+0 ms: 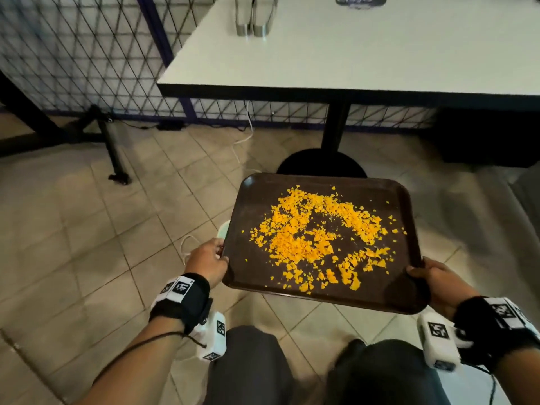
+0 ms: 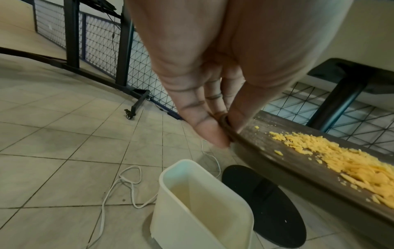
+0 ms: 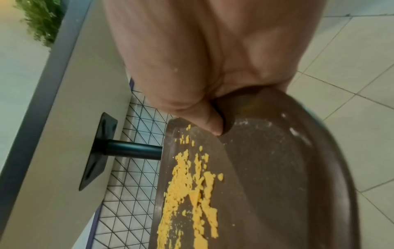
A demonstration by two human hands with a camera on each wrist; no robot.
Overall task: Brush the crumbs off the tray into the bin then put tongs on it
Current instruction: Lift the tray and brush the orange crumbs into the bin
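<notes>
I hold a dark brown tray (image 1: 257,200) in the air over the tiled floor, close to level. Orange-yellow crumbs (image 1: 306,229) lie scattered over its middle. My left hand (image 1: 209,261) grips the left rim, thumb on top and fingers underneath; the left wrist view shows this hand (image 2: 213,131) pinching the tray (image 2: 287,161) beside the crumbs (image 2: 351,161). My right hand (image 1: 435,277) grips the near right corner. In the right wrist view its thumb (image 3: 213,124) lies on the tray (image 3: 277,168) near the crumbs (image 3: 187,185). A cream bin (image 2: 192,210) stands open on the floor under the left rim, showing as a sliver (image 1: 223,230). No tongs are in view.
A white table (image 1: 350,54) on a black pedestal base (image 1: 321,165) stands just beyond the tray, with shiny metal objects (image 1: 254,16) at its far edge. A wire mesh partition (image 1: 73,54) runs behind. A white cable (image 1: 187,244) and a wheeled stand leg (image 1: 117,159) lie at the left.
</notes>
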